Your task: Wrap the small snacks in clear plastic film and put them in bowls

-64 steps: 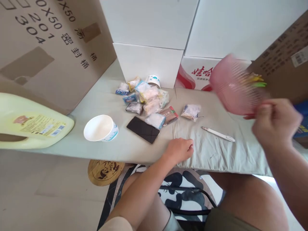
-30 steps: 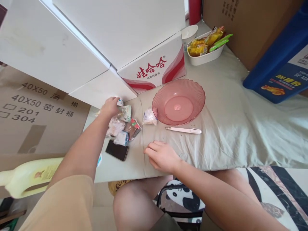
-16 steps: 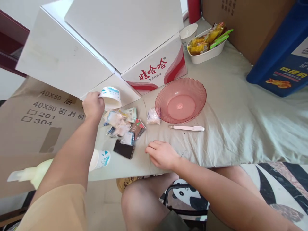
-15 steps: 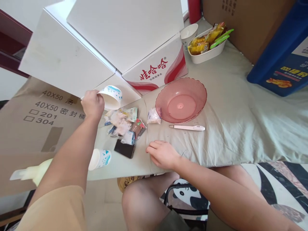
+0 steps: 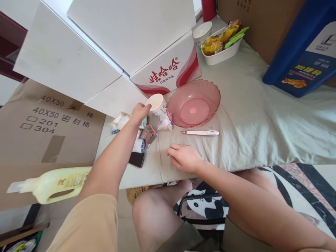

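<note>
My left hand pinches the rim of a white paper cup with blue print. The cup is upright, between the white carton and the pink ribbed plastic bowl. Beneath my left forearm lies a pile of small packets, partly covered by the arm. Just in front of the cup is a clear bag of pale pieces. My right hand rests on the cloth with its fingers curled in, and no object shows in it. Past its fingers lies a white pen-like tool.
A dark phone lies near the front edge. White cartons stand behind. Further back are another paper cup and a white tub with yellow packets. A blue jug is at right, a yellow bottle at left.
My left hand has carried the paper cup rightward, from beside the cartons to the bowl's left side, and turned it upright. My forearm now hides the second cup. My right hand stays curled on the cloth.
</note>
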### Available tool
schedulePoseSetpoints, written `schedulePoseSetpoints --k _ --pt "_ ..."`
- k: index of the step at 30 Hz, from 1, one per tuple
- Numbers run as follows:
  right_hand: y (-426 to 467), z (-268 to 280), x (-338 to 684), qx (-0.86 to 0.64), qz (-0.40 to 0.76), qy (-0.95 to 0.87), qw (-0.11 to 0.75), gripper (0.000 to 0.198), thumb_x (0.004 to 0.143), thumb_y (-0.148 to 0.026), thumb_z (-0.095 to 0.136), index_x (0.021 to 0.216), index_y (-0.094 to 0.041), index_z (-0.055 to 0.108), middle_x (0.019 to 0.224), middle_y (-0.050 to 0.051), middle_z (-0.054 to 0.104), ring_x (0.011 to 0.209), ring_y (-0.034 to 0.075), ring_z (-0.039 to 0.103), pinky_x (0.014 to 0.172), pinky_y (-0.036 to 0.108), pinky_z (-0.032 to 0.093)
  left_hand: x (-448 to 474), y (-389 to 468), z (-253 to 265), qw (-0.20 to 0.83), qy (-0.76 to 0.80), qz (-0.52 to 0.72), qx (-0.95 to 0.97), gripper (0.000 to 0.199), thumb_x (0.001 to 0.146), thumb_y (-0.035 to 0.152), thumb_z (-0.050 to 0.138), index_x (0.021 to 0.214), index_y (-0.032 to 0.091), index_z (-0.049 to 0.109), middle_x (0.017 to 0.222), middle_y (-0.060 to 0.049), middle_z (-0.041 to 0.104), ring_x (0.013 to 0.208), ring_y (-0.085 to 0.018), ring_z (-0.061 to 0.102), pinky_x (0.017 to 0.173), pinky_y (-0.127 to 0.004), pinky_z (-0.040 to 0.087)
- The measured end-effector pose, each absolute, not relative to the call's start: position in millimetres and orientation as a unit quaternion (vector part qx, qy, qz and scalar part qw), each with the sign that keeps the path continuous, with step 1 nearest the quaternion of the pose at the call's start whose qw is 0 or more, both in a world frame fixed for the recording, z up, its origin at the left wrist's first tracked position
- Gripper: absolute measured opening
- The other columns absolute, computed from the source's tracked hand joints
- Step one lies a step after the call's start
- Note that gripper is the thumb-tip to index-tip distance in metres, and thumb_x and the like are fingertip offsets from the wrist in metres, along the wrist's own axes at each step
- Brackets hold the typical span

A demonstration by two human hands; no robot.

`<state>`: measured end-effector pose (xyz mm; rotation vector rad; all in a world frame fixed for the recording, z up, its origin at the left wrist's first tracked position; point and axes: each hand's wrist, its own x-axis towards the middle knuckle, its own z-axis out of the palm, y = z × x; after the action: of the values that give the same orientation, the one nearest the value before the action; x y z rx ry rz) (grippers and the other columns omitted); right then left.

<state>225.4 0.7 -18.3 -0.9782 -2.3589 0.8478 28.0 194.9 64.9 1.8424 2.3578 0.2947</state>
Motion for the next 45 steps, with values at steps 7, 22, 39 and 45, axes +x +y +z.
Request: schedulePoseSetpoints --k 7,22,39,45 --pt "-0.4 -13.3 219.5 -0.355 0.31 -0.861 0.193 0.026 0.095 -0.017 0.046 0.113 -0.02 0.065 0.111 0.008 0.066 0.09 0.02 0.065 0.07 0.031 0.042 49.8 121.5 56.0 0.066 0.681 0.076 0.726 0.033 0.086 0.042 0.055 0.108 0.018 0.062 0.107 -0.013 0.064 0.104 -0.028 0.063 0.097 -0.042 0.047" --pt "-7.6 -38.9 210.9 -0.392 0.378 -0.755 0.366 0.016 0.089 -0.018 0.047 0.096 -0.02 0.061 0.087 0.005 0.064 0.074 0.018 0.059 0.072 0.031 0.046 44.1 24.7 31.7 0.49 0.588 0.503 0.4 0.038 0.084 0.042 0.048 0.116 0.025 0.057 0.103 -0.005 0.071 0.095 -0.021 0.069 0.077 -0.034 0.056" --pt "11.4 -39.0 220.7 -0.522 0.412 -0.589 0.459 0.036 0.086 -0.039 0.059 0.118 -0.026 0.05 0.117 0.008 0.063 0.104 0.023 0.061 0.092 0.041 0.052 43.0 9.1 -11.4 0.534 0.51 0.399 0.544 0.027 0.075 0.025 0.068 0.101 0.021 0.064 0.104 -0.005 0.07 0.097 -0.021 0.065 0.088 -0.033 0.05" --pt "3.6 -44.4 222.4 -0.501 0.393 -0.639 0.432 0.045 0.088 -0.051 0.057 0.123 -0.026 0.044 0.115 0.009 0.059 0.101 0.024 0.062 0.088 0.041 0.053 34.4 7.1 -11.0 0.39 0.563 0.416 0.599 0.032 0.077 0.018 0.065 0.108 0.023 0.063 0.119 -0.007 0.064 0.111 -0.023 0.061 0.099 -0.036 0.048"
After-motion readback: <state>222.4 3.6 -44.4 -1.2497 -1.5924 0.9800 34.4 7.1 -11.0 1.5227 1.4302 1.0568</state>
